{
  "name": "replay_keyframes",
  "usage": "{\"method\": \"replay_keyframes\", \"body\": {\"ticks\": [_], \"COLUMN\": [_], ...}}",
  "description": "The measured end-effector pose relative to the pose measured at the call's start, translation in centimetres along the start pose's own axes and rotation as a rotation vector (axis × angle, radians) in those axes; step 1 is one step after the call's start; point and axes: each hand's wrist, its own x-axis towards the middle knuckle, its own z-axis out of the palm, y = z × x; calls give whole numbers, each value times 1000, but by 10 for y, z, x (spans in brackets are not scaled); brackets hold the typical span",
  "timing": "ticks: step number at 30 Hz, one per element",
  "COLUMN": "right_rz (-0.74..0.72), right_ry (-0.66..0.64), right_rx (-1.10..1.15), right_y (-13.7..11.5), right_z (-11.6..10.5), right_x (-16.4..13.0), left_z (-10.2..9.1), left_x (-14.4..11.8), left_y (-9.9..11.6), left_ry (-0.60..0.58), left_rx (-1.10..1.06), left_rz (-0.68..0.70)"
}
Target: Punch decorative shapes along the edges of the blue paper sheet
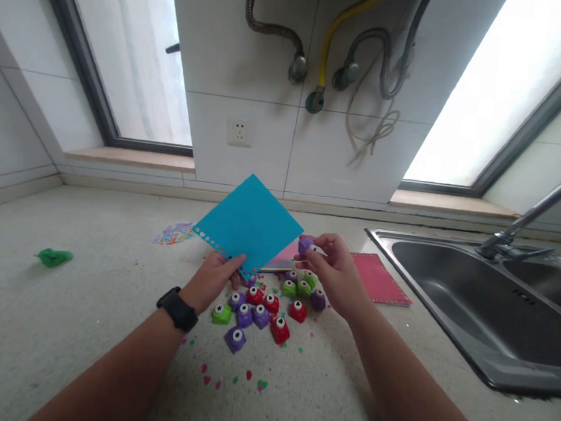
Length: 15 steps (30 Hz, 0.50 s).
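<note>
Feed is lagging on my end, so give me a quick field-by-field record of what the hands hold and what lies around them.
left hand: pinches the lower corner of the blue paper sheet, held up off the counter
blue paper sheet: small shapes punched along one edge
right hand: holds a purple punch beside the sheet
counter: pile of punches in red, purple and green below the hands; confetti bits scattered
red sheet: flat, next to the sink
green scrap: far left

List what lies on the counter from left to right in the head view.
Green scrap → pile of paper cut-outs → blue sheet in the left hand → purple punch in the right hand → pink sheet → sink → tap.
</note>
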Motion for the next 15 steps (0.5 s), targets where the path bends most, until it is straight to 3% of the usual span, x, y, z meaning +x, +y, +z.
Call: {"method": "replay_keyframes", "body": {"ticks": [4,9,15], "right_rz": [-162,-326,-513], "right_ry": [54,167,126], "right_rx": [62,-38,-148], "right_y": [-6,-11,-18], "right_z": [1,4,8], "right_x": [-1,-5,-13], "left_z": [0,2,7], "left_x": [-1,-1,-6], "left_y": [-2,-5,6], "left_ry": [42,44,31], "left_rx": [19,-42,22], "left_rz": [-6,-47,-67]}}
